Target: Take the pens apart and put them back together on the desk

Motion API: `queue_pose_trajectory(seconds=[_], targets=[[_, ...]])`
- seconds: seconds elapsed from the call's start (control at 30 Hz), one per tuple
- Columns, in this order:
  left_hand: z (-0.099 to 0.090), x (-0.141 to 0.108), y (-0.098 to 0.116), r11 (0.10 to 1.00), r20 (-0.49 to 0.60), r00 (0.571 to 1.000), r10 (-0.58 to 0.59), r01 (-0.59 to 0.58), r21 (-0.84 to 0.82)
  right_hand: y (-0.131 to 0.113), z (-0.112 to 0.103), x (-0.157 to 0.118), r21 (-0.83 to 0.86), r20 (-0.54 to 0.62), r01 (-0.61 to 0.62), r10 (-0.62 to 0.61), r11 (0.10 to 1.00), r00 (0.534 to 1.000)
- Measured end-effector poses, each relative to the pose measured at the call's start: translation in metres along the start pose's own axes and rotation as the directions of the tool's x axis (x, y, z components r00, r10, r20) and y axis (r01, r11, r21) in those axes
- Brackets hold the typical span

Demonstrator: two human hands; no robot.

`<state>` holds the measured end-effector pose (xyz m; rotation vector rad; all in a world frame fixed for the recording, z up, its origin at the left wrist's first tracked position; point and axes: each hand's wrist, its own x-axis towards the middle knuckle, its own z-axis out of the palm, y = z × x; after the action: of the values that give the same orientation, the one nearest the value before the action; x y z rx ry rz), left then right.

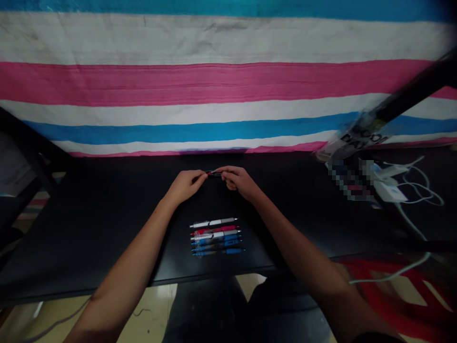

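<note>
Near the far edge of the black table, my left hand [188, 185] and my right hand [240, 182] are close together. Between their fingertips runs a thin dark pen [214, 173] with a bit of red near the left fingers. Both hands pinch it, one at each end; whether more than one pen is held there, I cannot tell. Closer to me lies a row of several pens, side by side and pointing right: a white and grey pen [214, 222] at the top, a red pen [214, 230] below it, and a blue pen [233, 250] nearest me.
White chargers [391, 189] with tangled cables lie at the right. A clear plastic bag [344, 143] is by the dark post. Behind the table [107, 228] hangs a striped sheet [214, 85]. A red stool [396, 290] is at the lower right.
</note>
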<state>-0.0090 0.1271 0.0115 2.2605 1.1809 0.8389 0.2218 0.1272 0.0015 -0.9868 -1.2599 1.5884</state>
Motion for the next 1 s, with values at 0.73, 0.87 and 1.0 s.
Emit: queue_pose_trajectory(seconds=[0.73,0.87,1.0], targets=[[0.0026,-0.0007,-0.0033,0.999,0.007,1.0,0.009,-0.008,-0.048,0.0043,-0.0029,0.0043,-0.073,-0.118,0.079,-0.088,0.994,0.989],[0.0028,-0.0007,-0.0035,0.999,0.013,1.0,0.006,-0.006,-0.035,0.0042,-0.003,0.0041,-0.057,-0.1,0.062,-0.067,0.996,0.993],[0.0029,-0.0008,-0.0044,1.0,0.014,1.0,-0.011,0.011,-0.028,0.0036,-0.003,0.0039,-0.054,-0.088,0.057,-0.061,0.997,0.994]])
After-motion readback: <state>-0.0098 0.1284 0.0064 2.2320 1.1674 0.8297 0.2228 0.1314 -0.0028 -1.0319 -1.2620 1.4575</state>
